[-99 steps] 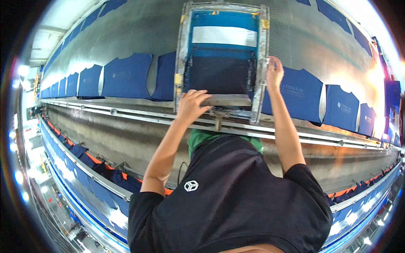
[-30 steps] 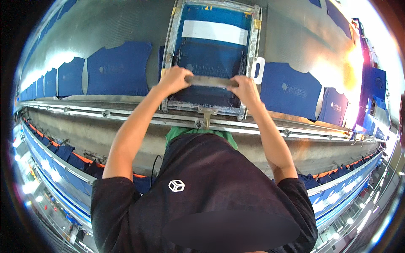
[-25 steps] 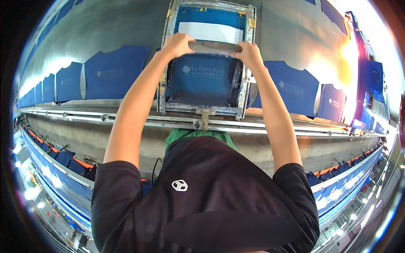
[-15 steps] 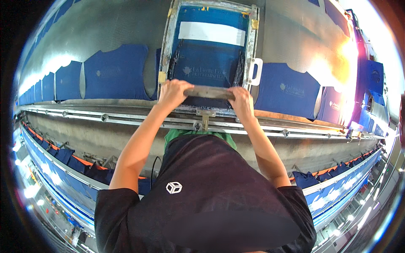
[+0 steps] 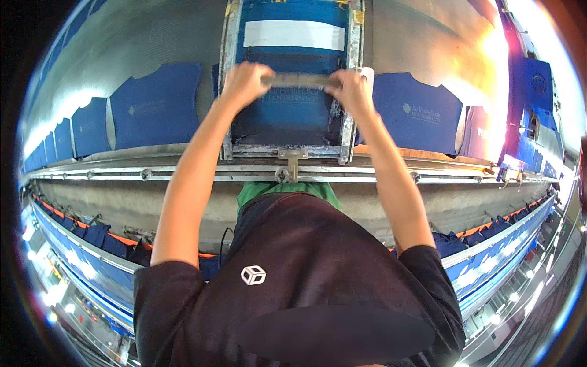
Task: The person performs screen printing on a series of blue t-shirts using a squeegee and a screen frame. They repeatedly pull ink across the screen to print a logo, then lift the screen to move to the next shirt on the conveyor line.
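Note:
Between my two hands runs a squeegee (image 5: 299, 80), a long flat bar blurred by motion. My left hand (image 5: 244, 84) closes round its left end, and my right hand (image 5: 353, 92) grips the right end. The squeegee lies across the blue mesh of a screen printing frame (image 5: 287, 125), over the upper part of its lettered design. A white strip (image 5: 293, 35) crosses the mesh farther away. The frame's metal sides show worn paint and yellow tape. Part of a white handle (image 5: 367, 76) on its right side is hidden by my right hand.
Blue fabric pieces (image 5: 156, 104) with pale prints lie along the table to the left. Another printed blue piece (image 5: 418, 113) lies to the right. A metal rail (image 5: 202, 173) edges the table before me. Behind me, dark cloths hang along a second long table (image 5: 101, 260).
Both hands have pushed the squeegee away from me, from the near end of the mesh to about its middle. In view, the frame sits slightly farther left and higher.

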A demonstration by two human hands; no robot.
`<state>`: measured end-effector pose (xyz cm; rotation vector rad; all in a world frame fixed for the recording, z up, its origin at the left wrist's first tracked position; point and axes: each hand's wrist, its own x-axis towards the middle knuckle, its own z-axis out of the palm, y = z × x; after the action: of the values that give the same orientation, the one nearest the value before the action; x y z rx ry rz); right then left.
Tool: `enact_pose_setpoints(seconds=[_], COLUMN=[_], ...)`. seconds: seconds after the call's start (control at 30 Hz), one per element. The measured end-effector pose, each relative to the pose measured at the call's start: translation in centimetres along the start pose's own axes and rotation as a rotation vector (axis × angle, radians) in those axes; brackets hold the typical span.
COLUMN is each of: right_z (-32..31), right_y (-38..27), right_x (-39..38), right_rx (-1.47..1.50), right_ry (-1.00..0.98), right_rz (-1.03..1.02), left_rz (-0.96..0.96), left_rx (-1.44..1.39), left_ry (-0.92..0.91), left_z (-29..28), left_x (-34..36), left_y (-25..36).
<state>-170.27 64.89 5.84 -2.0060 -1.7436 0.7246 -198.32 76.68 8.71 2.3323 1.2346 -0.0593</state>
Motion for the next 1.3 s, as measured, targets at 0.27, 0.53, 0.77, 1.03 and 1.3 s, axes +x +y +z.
enact_pose_setpoints(seconds=[0.27, 0.53, 0.77, 1.03, 1.3], right_z=[4.3, 0.5, -2.0, -6.7, -19.9], right_y=[-2.0, -5.1, -1.4, 20.8, 46.2], right_x=[-14.1, -14.5, -24.4, -37.8, -43.8], right_rx=[0.112, 0.243, 0.302, 0.099, 1.034], right_ry=[0.062, 0.209, 0.534, 1.021, 1.655], right_rz=[-0.093, -0.083, 0.256, 0.757, 1.044], left_rz=[0.044, 0.149, 0.021, -0.058, -0.237], left_rx=[-0.004, 0.163, 0.066, 0.077, 0.217], left_ry=[0.061, 0.071, -0.062, 0.011, 0.074], left_z=[5.1, 2.0, 3.5, 5.0, 5.6], left_x=[-15.5, -13.5, -12.5, -13.8, -12.2], left_y=[2.4, 5.0, 7.3, 8.8, 10.5])
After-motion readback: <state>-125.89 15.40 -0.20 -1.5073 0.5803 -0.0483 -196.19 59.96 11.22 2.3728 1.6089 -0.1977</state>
